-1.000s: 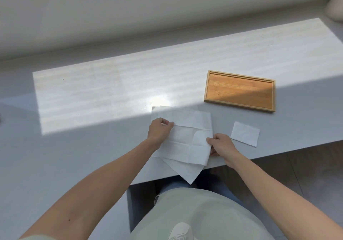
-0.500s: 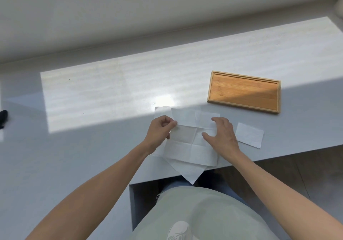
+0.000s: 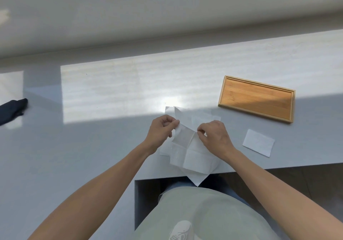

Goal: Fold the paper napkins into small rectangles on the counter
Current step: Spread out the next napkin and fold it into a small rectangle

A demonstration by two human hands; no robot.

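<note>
Since 0.5 s ago the right hand (image 3: pixel 215 135) has curled to pinch the napkin (image 3: pixel 187 147) near the counter (image 3: pixel 111 147) edge; the left hand (image 3: pixel 161 134) pinches its left edge, starting a fold.

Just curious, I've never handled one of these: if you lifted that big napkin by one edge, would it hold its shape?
Probably not. The napkin looks thin and floppy: it bends where the left hand and right hand pinch it, and a corner droops over the counter edge. Likely very light and easily torn.
</note>
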